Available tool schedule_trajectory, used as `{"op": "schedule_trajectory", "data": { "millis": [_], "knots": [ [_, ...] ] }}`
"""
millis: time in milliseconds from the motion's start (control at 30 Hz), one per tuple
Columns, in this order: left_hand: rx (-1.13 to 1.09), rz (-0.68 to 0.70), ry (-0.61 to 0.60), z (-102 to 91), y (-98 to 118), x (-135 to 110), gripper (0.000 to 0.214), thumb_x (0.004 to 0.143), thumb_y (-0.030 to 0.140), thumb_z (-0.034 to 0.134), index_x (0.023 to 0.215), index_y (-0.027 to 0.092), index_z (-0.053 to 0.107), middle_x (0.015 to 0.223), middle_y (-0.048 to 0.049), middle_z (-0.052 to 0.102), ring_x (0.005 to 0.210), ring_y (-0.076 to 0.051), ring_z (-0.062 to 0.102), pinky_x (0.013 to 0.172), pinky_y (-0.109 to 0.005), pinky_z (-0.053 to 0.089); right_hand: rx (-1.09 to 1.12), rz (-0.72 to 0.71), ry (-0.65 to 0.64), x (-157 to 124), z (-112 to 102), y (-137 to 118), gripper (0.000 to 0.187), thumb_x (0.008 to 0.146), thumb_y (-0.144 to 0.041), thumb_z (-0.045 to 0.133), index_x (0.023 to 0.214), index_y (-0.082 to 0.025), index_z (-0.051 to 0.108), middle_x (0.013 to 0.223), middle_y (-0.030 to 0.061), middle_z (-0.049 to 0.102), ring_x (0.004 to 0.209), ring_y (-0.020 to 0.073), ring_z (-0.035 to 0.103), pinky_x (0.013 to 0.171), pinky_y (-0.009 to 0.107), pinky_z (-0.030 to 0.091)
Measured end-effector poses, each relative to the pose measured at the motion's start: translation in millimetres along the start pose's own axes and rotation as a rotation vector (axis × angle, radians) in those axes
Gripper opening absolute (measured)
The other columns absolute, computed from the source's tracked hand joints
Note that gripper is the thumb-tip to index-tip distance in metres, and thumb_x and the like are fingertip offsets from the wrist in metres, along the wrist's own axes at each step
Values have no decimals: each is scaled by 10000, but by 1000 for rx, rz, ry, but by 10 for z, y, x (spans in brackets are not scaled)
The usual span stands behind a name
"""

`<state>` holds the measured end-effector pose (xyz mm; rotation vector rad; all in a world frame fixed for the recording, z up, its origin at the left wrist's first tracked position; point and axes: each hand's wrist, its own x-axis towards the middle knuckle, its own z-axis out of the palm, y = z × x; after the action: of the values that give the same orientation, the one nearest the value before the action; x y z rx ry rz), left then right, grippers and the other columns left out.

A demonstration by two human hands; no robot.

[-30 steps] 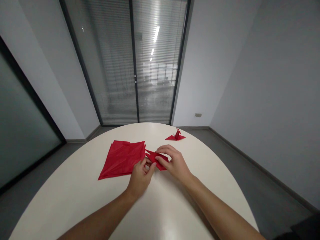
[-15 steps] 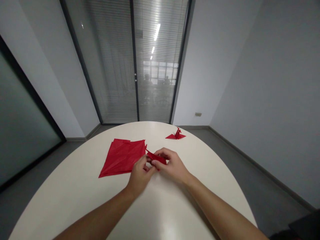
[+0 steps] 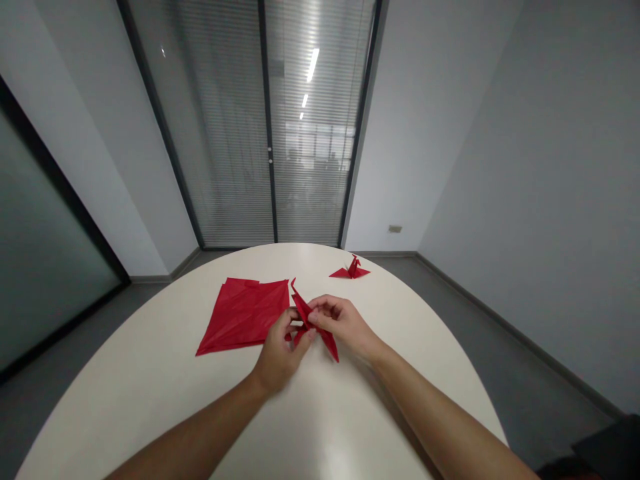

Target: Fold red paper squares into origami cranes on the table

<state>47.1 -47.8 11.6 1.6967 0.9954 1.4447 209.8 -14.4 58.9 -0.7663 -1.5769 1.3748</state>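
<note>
Both my hands meet over the middle of a round white table [image 3: 150,400]. Between them is a small folded piece of red paper [image 3: 325,341], narrow and pointed at both ends. My left hand [image 3: 280,353] pinches its near-left part with thumb and fingers. My right hand [image 3: 343,323] grips the middle from the right, fingers curled over it. One tip sticks up towards the back, the other points down towards me. A stack of flat red paper sheets [image 3: 243,317] lies just left of my hands.
A finished red paper crane [image 3: 351,270] stands near the far edge of the table. Behind the table are glass doors with blinds [image 3: 270,133] and grey walls. The floor drops away past the table's right edge.
The folded piece has been lifted off the table and turned from lying flat to standing on a slant. Both hands moved closer together around it.
</note>
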Motion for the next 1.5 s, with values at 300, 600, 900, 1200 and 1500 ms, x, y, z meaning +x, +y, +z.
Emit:
{"op": "schedule_trajectory", "data": {
  "millis": [300, 600, 900, 1200, 1500],
  "knots": [
    [-50, -14, 41, -24, 69, 43, 190, 953, 374, 525, 889, 206, 588, 934, -54, 656, 895, -210, 610, 856, -312, 469, 124, 65, -6, 30, -46, 85, 350, 768, -464, 796, 942, -202, 644, 782, -14, 686, 674, 128, 612, 686, 272, 484],
    [-122, 16, 20, 35, 15, 49, 98, 905, 267, 600, 964, 194, 574, 965, -51, 623, 944, -203, 599, 896, -322, 465, 53, -146, 86, 26, 1, 139, 329, 858, -438, 726, 1056, -240, 553, 814, -21, 643, 723, 131, 581, 665, 254, 433],
    [-8, 30, 16, 30, 4, -5, 88, 916, 231, 561, 854, 207, 503, 1073, -73, 577, 975, -196, 586, 844, -303, 479, 70, -161, 230, 95, -59, 198, 325, 793, -421, 778, 941, -227, 563, 814, -28, 600, 584, 91, 498, 558, 233, 399],
    [-10, -47, 61, 62, -27, 33, 135, 922, 293, 563, 849, 212, 483, 821, 9, 522, 726, -148, 518, 676, -258, 438, -149, -95, -32, -6, -33, 145, 192, 855, -213, 626, 1047, -203, 636, 875, 12, 649, 775, 148, 594, 720, 288, 465],
    [54, -44, 146, 27, -13, 81, 201, 925, 311, 488, 756, 202, 485, 711, 32, 468, 645, -138, 463, 608, -248, 388, -276, -100, -21, -27, -40, 175, 388, 779, -139, 653, 1155, -219, 594, 1036, 37, 651, 888, 163, 610, 782, 300, 493]
  ]
}}
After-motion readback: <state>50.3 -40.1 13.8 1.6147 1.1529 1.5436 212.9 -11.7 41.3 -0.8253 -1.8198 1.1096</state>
